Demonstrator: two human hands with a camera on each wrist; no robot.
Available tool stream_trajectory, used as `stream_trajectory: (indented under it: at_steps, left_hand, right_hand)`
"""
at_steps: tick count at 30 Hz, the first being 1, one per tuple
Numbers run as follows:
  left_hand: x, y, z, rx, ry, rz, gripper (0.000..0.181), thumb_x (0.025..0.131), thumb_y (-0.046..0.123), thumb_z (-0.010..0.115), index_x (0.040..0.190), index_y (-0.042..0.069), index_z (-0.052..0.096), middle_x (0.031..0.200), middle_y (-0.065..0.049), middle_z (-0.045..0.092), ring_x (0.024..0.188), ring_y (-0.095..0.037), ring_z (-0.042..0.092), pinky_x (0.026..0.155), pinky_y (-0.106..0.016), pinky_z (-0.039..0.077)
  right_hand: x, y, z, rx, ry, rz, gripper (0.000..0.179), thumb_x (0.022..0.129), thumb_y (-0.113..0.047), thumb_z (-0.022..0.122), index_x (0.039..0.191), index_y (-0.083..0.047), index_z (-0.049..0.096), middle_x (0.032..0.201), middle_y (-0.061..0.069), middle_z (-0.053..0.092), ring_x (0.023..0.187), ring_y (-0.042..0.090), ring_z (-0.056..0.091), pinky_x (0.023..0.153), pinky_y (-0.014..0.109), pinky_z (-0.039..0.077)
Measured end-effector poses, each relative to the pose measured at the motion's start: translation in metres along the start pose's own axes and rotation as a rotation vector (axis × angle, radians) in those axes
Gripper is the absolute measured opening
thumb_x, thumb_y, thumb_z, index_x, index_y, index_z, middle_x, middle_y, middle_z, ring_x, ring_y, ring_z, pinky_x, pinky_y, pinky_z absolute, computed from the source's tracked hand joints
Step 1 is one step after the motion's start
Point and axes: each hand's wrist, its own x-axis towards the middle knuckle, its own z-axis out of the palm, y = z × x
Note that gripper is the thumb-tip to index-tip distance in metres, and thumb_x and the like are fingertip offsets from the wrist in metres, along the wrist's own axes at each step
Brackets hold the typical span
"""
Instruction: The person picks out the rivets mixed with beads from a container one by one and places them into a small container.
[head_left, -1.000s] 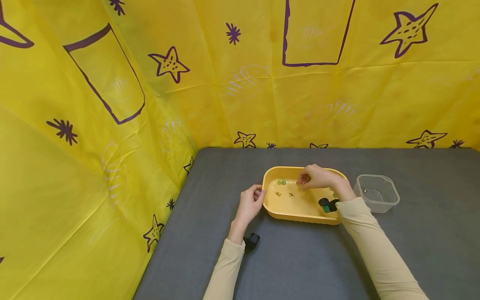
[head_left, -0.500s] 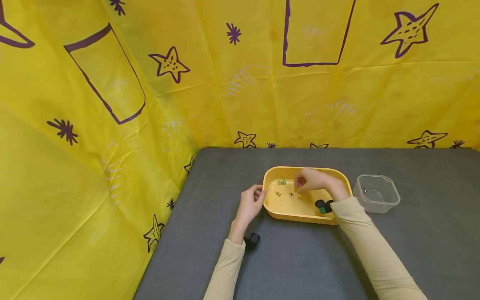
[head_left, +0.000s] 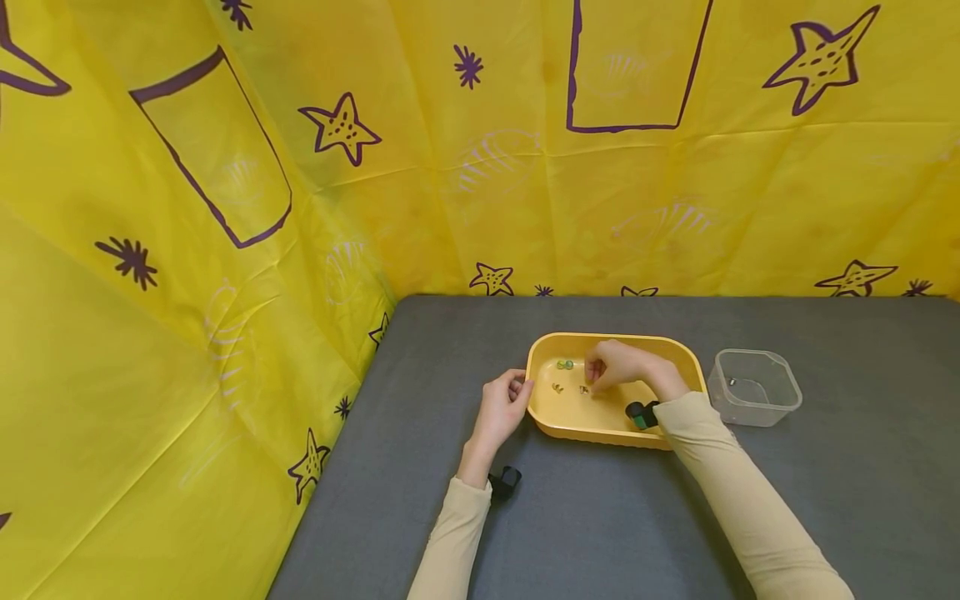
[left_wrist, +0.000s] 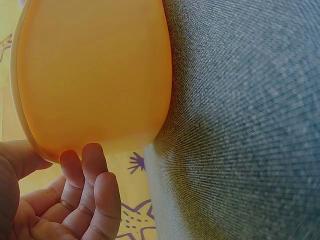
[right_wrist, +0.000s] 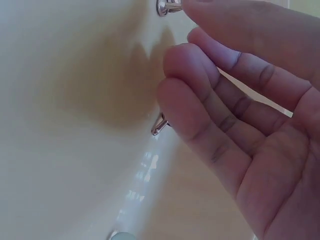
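Note:
My left hand [head_left: 504, 410] holds the left end of a yellow plastic tray [head_left: 592, 433]; in the left wrist view, thumb and fingers meet its rim from opposite sides. My right hand [head_left: 618, 364] is inside the tray, fingers bent. Its thumb tip is beside a small shiny metal piece [right_wrist: 167, 6], possibly an earring; whether it pinches it cannot be seen. Behind the fingertips in the right wrist view shows a second metal piece [right_wrist: 159, 125]. Two green bead-like pieces [head_left: 565, 365] and a gold piece [head_left: 557, 388] lie at the tray's left.
A clear plastic container [head_left: 753, 387] stands right of the tray, with a small dark item [head_left: 732, 382] in it. The grey table [head_left: 600, 525] runs up to a yellow cloth backdrop [head_left: 420, 217] behind and on the left.
My right hand has moved a little left within the tray, from a small gold-green piece towards the metal piece nearer the front. That gold-green piece is now out of sight. My left hand stays put.

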Motion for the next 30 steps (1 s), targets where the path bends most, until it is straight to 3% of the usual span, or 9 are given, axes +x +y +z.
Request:
stream_trajectory:
  at_steps: [17,26,30]
  left_hand:
    - [0.0,0.001,0.0,-0.008,-0.005,-0.014,0.019,0.09,0.007,0.059,0.1,-0.008,0.063,0.068,-0.006,0.056,0.056,-0.009,0.047,0.051,-0.02,0.041]
    - [0.0,0.0,0.001,-0.013,-0.004,-0.007,0.019,0.09,0.006,0.058,0.1,-0.009,0.063,0.068,-0.006,0.056,0.056,-0.01,0.048,0.051,-0.02,0.041]
    - [0.0,0.0,0.001,-0.013,-0.008,-0.011,0.02,0.09,0.007,0.059,0.101,-0.008,0.063,0.068,-0.006,0.056,0.056,-0.01,0.048,0.051,-0.019,0.041]
  right_hand:
    - [0.011,-0.001,0.003,-0.032,-0.069,0.099,0.011,0.072,0.001,0.071,0.075,-0.001,0.06,0.066,-0.003,0.05,0.061,0.009,0.046,0.058,0.023,0.038]
    - [0.015,0.005,0.002,0.007,-0.097,-0.012,0.013,0.074,-0.007,0.072,0.073,-0.008,0.059,0.065,-0.002,0.05,0.059,0.011,0.047,0.054,0.024,0.037]
    - [0.015,-0.002,0.004,-0.015,-0.088,0.071,0.012,0.072,-0.002,0.071,0.073,-0.003,0.059,0.065,-0.001,0.051,0.061,0.012,0.047,0.056,0.024,0.037]
